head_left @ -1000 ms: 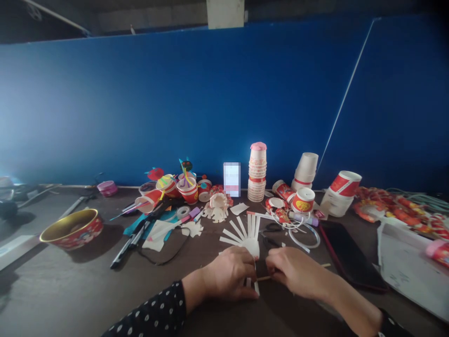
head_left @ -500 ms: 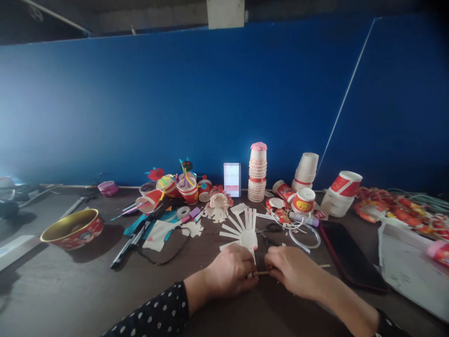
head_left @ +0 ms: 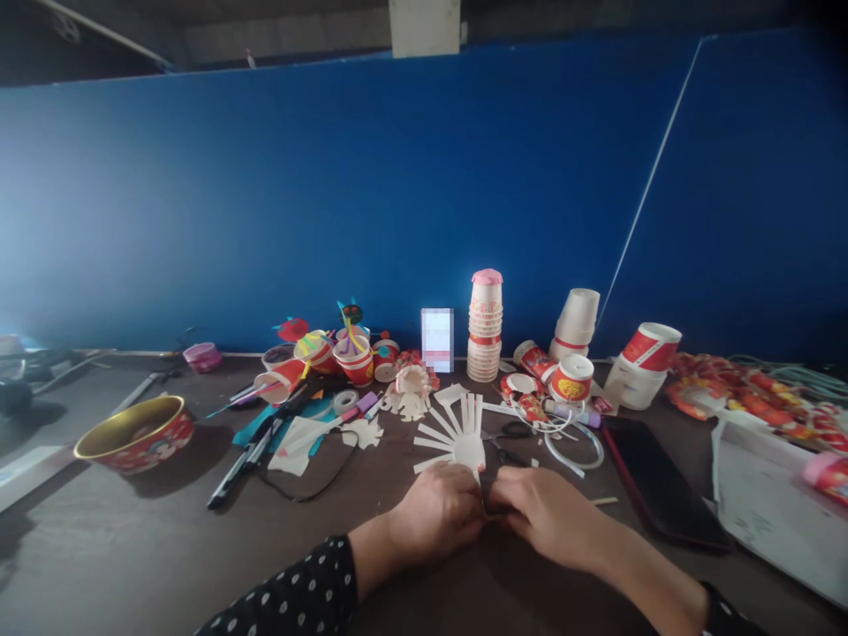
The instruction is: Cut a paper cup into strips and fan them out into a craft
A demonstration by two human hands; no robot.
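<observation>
A white paper cup [head_left: 469,449], cut into strips that fan out, lies in front of me. My left hand [head_left: 442,505] is closed on one of its near strips. Close beside it, my right hand [head_left: 547,514] pinches a thin wooden stick [head_left: 604,502], whose far end sticks out past the wrist. The stick's other end meets the strip near my left fingertips, mostly hidden by the fingers. Black scissors [head_left: 513,431] lie just beyond my right hand.
A stack of paper cups [head_left: 486,331] stands at the back, next to a lit screen [head_left: 437,340]. Left are a red-gold bowl [head_left: 136,433], a black utility knife [head_left: 246,459] and decorated cups [head_left: 354,360]. A dark tablet [head_left: 662,481] and a white tray [head_left: 775,503] lie right.
My right hand has shifted slightly left, close up to my left hand, and the stick has moved left with it. The cut cup has stayed in place.
</observation>
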